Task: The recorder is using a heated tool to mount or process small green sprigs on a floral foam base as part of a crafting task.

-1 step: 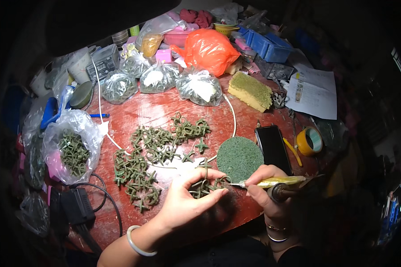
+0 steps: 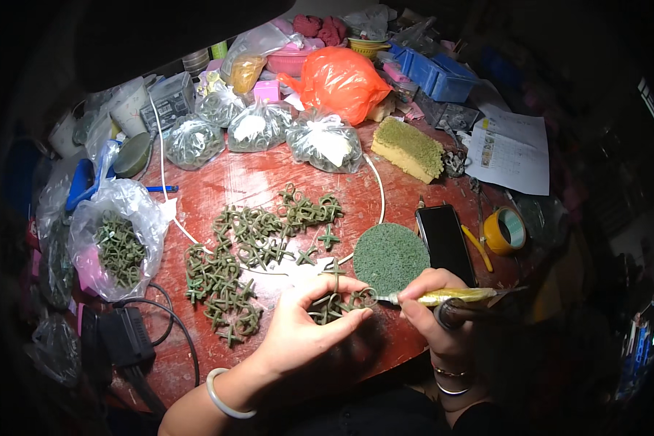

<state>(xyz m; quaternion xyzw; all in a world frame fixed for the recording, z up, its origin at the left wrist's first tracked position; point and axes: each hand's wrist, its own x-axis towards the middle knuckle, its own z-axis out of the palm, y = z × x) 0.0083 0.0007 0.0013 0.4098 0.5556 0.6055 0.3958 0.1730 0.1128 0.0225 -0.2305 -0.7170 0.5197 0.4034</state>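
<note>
Green cross pieces (image 2: 332,304) bunched in left hand (image 2: 298,333), fingers curled round them, low over red table (image 2: 269,182) | right hand (image 2: 429,305) fingers pinch yellow-handled tool (image 2: 443,296), tip at a ring | risk: tip could slip & poke a finger, pieces could drop onto the loose pile (image 2: 247,254).

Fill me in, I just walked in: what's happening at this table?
A person sits at a red table. The left hand pinches a small cluster of green cross-shaped pieces, while the right hand holds a pen-like tool with its tip at that cluster. More green pieces lie spread on the table, beside a round green pad and a phone.
</note>
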